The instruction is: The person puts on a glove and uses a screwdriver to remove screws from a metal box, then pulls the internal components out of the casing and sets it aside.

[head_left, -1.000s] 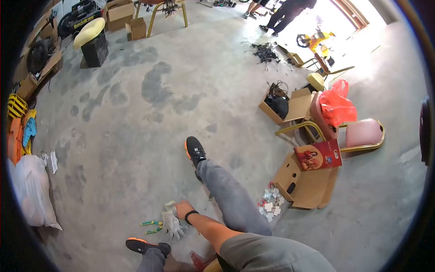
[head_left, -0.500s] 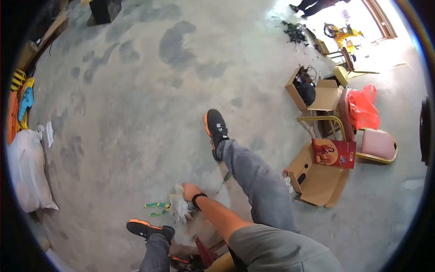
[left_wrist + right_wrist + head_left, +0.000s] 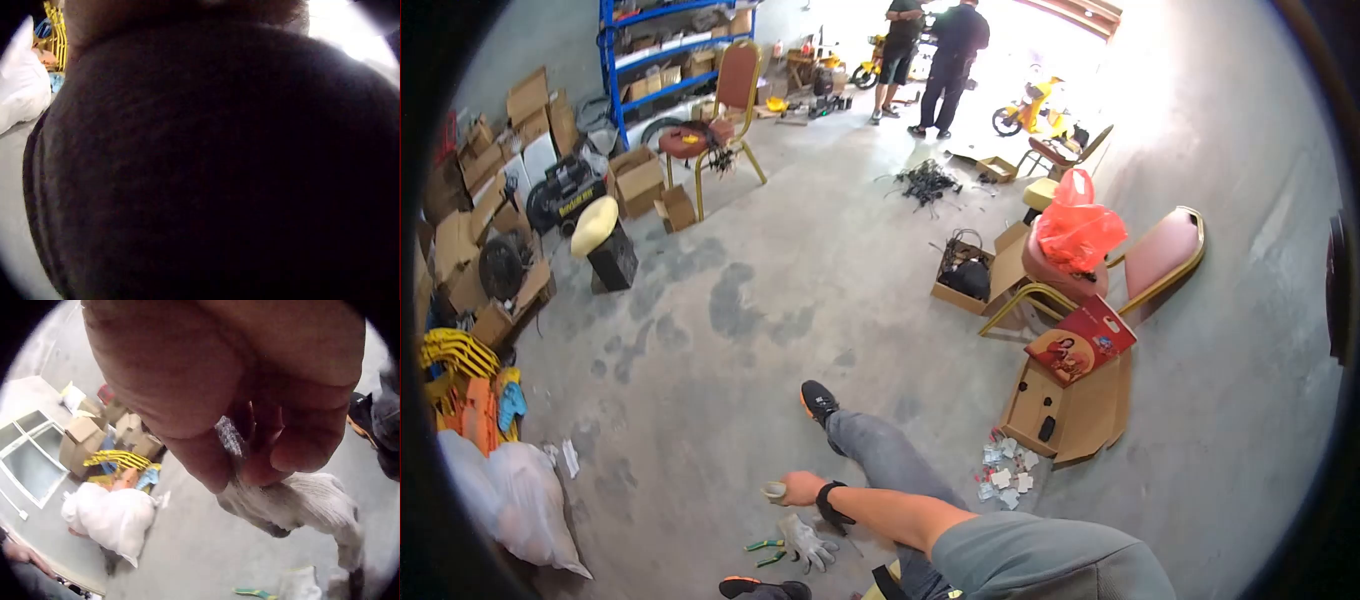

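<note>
In the right wrist view my right hand [image 3: 250,394] pinches a whitish knit work glove [image 3: 312,503] between thumb and fingers, and the glove hangs down from them. In the head view the same hand is above the floor, with a pale end of the glove [image 3: 775,490] showing past the fingers. Below it a second grey-white glove [image 3: 808,543] lies on the concrete beside green-and-yellow-handled pliers [image 3: 766,550]. My left hand [image 3: 25,555] rests on a grey trouser leg at the lower left of the right wrist view; dark cloth [image 3: 206,156] fills most of the left wrist view.
To the right stands an opened cardboard box [image 3: 1075,410], with small white pieces [image 3: 1005,472] on the floor beside it. Chairs, one carrying a red plastic bag [image 3: 1080,225], stand behind. A white sack [image 3: 525,500] lies at left. Two people [image 3: 945,65] stand far back.
The head view has tilted up, bringing the blue shelf and the standing people into sight. My right hand has lifted one glove from the floor, apart from the other glove.
</note>
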`<state>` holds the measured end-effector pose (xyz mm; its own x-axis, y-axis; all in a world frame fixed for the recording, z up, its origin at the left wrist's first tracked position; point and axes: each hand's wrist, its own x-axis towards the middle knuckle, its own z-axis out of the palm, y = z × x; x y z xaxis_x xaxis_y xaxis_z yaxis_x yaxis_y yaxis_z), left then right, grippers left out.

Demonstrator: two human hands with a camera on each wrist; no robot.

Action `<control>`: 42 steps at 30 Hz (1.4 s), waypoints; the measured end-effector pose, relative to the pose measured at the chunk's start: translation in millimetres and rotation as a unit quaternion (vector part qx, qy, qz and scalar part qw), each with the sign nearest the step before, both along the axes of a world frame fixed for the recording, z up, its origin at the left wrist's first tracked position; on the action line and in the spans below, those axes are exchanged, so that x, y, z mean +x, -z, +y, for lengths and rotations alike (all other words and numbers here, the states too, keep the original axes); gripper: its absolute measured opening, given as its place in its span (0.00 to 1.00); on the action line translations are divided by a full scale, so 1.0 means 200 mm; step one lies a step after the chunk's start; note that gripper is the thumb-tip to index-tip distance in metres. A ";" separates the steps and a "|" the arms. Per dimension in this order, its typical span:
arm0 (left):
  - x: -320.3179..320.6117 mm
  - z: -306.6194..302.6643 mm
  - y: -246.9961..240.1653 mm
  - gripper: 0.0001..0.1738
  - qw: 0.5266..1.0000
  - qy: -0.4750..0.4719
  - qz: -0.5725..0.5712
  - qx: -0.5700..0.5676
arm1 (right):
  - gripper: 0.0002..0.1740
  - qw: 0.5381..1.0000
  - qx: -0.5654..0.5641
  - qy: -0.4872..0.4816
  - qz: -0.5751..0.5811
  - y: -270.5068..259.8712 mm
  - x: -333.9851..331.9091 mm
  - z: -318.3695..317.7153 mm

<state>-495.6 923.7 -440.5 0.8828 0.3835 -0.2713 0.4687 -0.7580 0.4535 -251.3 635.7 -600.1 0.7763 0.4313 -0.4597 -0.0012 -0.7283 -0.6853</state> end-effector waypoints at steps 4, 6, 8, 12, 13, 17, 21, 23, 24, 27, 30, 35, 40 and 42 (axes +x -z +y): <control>0.08 -0.08 -0.04 0.23 0.992 0.046 0.118 -0.011 | 0.18 0.985 0.167 0.022 0.027 -0.28 -0.08 0.06; 0.21 -0.30 -0.27 0.27 0.990 0.030 0.056 -0.127 | 0.18 0.982 0.187 -0.012 0.027 -0.43 -0.15 0.08; 0.27 -0.30 0.03 0.25 0.969 -0.017 0.001 -0.248 | 0.17 0.973 0.227 -0.040 0.017 -0.65 -0.26 0.09; 0.32 -0.52 0.12 0.25 0.880 -0.171 -0.023 -0.443 | 0.14 0.967 0.207 -0.108 -0.103 -0.73 -0.50 0.07; 0.30 -0.56 0.15 0.25 0.881 -0.172 -0.025 -0.441 | 0.14 0.966 0.209 -0.109 -0.104 -0.73 -0.54 0.03; 0.24 -0.74 0.12 0.25 0.880 -0.177 -0.012 -0.441 | 0.13 0.951 0.269 -0.116 -0.101 -0.72 -0.65 -0.06; 0.23 -0.79 0.26 0.16 0.896 -0.160 -0.040 -0.412 | 0.16 0.962 0.204 -0.159 -0.089 -0.55 -0.65 -0.07; 0.22 -0.73 0.43 0.13 0.914 -0.101 -0.115 -0.376 | 0.23 0.949 0.250 -0.186 -0.046 -0.46 -0.64 -0.07; 0.20 -0.73 0.44 0.13 0.915 -0.103 -0.112 -0.374 | 0.23 0.949 0.252 -0.186 -0.043 -0.47 -0.64 -0.07; 0.15 -0.72 0.45 0.13 0.868 -0.180 -0.033 -0.462 | 0.26 0.963 0.228 -0.138 0.028 -0.50 -0.64 -0.09; 0.12 -0.69 0.49 0.15 0.874 -0.174 0.007 -0.454 | 0.26 0.960 0.218 -0.171 0.033 -0.39 -0.63 -0.08; 0.09 -0.77 0.36 0.16 0.810 -0.224 -0.034 -0.541 | 0.23 0.957 0.209 -0.116 0.165 -0.34 -0.59 -0.09; 0.07 -0.74 0.46 0.13 0.875 -0.143 -0.013 -0.463 | 0.16 0.967 0.225 -0.119 0.013 -0.20 -0.66 -0.04; 0.07 -0.73 0.50 0.11 0.884 -0.143 -0.029 -0.445 | 0.13 0.971 0.212 -0.105 -0.026 -0.26 -0.68 -0.04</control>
